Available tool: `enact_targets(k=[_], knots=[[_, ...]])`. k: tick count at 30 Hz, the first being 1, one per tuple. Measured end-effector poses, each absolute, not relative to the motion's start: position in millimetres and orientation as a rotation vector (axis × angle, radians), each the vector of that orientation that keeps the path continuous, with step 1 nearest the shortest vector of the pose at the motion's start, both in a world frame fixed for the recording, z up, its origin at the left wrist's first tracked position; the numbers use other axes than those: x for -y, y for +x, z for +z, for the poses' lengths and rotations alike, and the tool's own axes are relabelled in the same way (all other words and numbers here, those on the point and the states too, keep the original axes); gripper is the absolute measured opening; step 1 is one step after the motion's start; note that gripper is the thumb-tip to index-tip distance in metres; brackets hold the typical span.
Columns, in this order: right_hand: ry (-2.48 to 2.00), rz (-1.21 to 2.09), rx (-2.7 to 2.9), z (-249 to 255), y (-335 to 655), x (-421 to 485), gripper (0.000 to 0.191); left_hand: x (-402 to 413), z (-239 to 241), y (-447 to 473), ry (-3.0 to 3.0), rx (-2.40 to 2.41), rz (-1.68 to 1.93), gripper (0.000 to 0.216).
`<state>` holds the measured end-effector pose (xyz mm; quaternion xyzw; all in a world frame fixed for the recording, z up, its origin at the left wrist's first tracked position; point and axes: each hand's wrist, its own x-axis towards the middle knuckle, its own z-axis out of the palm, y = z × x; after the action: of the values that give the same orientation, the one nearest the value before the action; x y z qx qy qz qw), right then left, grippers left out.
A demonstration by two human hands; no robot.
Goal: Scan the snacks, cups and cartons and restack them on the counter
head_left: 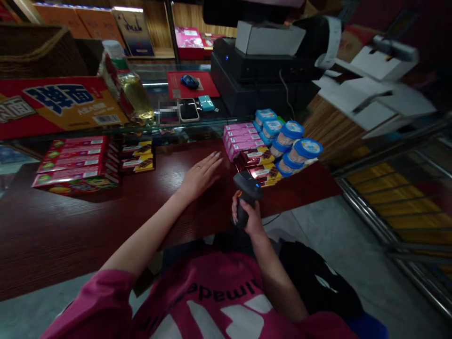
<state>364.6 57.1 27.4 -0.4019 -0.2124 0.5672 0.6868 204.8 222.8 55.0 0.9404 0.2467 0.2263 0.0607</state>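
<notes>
My left hand lies flat on the dark red wooden counter, fingers stretched out toward the stacked goods, holding nothing. My right hand is wrapped round the grip of a black barcode scanner, whose head points at the chocolate bars stacked just ahead. Pink flat boxes and several blue-lidded tubs sit behind those bars.
Stacks of red packets and more chocolate bars lie at the left. On the glass shelf above are a phone, a bottle, a red carton and a black till. Metal rails run at the right.
</notes>
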Motion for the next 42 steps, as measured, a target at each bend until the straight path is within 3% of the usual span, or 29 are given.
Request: enact_targets(k=[6,11,16,22,32,42], knots=[[-0.877,1.058,0.449,38,408,-26,0.029,-212,56,298,2.840,-0.599,0.667,0.060],[-0.916,1.061,0.444,39,423,-10,0.032,-230,47,319,2.728,-0.665,0.668,0.053],[-0.889,1.128,0.443,37,412,-11,0.034,-227,41,288,2.581,-0.624,0.897,0.037],[-0.922,1.352,0.552,32,382,-36,0.035,-219,42,214,2.017,-1.083,1.069,0.029],[-0.924,1.659,0.817,32,304,-118,0.034,-231,15,111,1.263,-1.162,0.999,0.042],[-0.908,1.725,0.814,25,294,-138,0.040,-232,13,108,1.203,-1.179,1.118,0.035]])
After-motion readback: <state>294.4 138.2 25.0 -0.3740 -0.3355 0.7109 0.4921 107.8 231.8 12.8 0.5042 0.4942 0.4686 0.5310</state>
